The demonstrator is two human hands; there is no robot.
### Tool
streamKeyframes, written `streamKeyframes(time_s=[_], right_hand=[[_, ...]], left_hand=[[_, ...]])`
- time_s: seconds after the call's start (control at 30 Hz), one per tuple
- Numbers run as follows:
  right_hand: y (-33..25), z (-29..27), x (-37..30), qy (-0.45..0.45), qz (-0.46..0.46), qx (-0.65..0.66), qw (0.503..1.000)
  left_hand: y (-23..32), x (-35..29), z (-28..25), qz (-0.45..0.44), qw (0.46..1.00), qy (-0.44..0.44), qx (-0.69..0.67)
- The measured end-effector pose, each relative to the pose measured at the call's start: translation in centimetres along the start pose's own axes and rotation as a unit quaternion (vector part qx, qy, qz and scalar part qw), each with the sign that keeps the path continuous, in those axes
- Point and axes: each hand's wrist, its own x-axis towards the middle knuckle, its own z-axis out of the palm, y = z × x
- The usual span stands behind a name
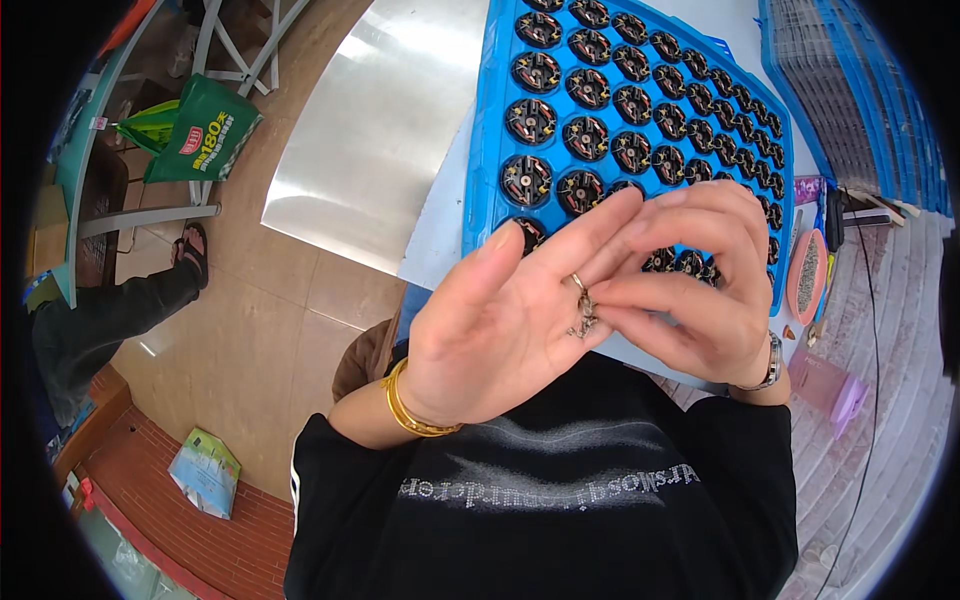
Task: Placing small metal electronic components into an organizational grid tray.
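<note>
My left hand [490,320] is turned palm up, its fingers stretched out and its thumb apart. A few small metal pieces [582,326], probably screws, lie on the palm near the finger roots, and a ring shows on one finger. Over that palm, my right hand [690,290] pinches thumb and forefinger together at the small pieces. What exactly sits between those fingertips is too small to make out. Just beyond both hands lies a blue tray [472,215] filled with rows of round black parts [526,180] with coloured wires. The hands hide part of its near rows.
Right of the tray, a pink dish [808,278] holds many tiny grey metal pieces. Stacked blue trays [860,100] stand at the far right, above a clear purple-edged box [835,390]. A shiny metal sheet [350,140] lies left. A green bag [205,130] and someone's sandalled foot [190,255] appear farther left.
</note>
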Motion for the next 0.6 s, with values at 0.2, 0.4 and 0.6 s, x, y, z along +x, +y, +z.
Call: streamKeyframes(time_s=[0.2,0.4,0.6], right_hand=[[0.5,-0.5,0.3,0.033,0.044,-0.016,0.998],[1.0,-1.3,0.1,-0.004,0.054,-0.042,0.998],[0.9,-0.9,-0.1,-0.003,0.044,-0.04,0.998]], left_hand=[[0.7,-0.3,0.1,-0.03,0.999,0.01,-0.022],[0.8,-0.4,0.4,-0.033,0.998,0.036,-0.033],[0.4,-0.3,0.0,-0.03,0.998,0.036,-0.033]])
